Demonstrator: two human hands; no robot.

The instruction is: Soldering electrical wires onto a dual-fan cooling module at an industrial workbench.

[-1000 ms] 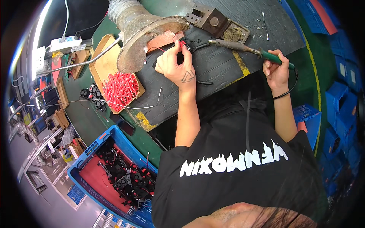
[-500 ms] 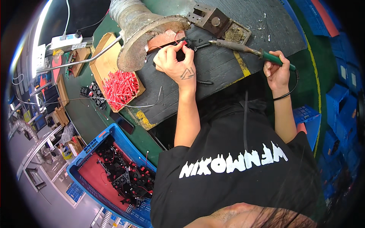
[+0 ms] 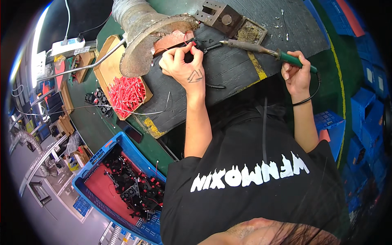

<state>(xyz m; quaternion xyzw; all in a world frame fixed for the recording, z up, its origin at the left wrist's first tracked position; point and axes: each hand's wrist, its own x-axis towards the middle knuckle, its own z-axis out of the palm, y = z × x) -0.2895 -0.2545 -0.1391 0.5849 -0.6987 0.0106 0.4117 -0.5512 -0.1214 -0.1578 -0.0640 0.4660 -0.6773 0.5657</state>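
Observation:
My left hand [image 3: 183, 67] is closed in a pinch on a small red piece [image 3: 193, 43], over a black part with a thin red wire, just below the mouth of the fume duct [image 3: 132, 55]. The fingers cover much of that part. In my right hand [image 3: 297, 75] is a soldering iron [image 3: 247, 46] with a green handle. Its metal tip points left, a short way to the right of the left hand, apart from the black part. A black cord hangs from the handle's end.
A cardboard box [image 3: 148, 99] of short red pieces [image 3: 126, 96] stands left of my left hand. Behind the iron is a metal stand [image 3: 222, 18] with a tray [image 3: 250, 34]. A thin wire [image 3: 157, 112] crosses the bench. A blue crate [image 3: 94, 198] holds several black fans [image 3: 134, 192].
My left hand has shifted slightly left in the picture along with the bench things. The iron's tip sits slightly farther left, its grip unchanged.

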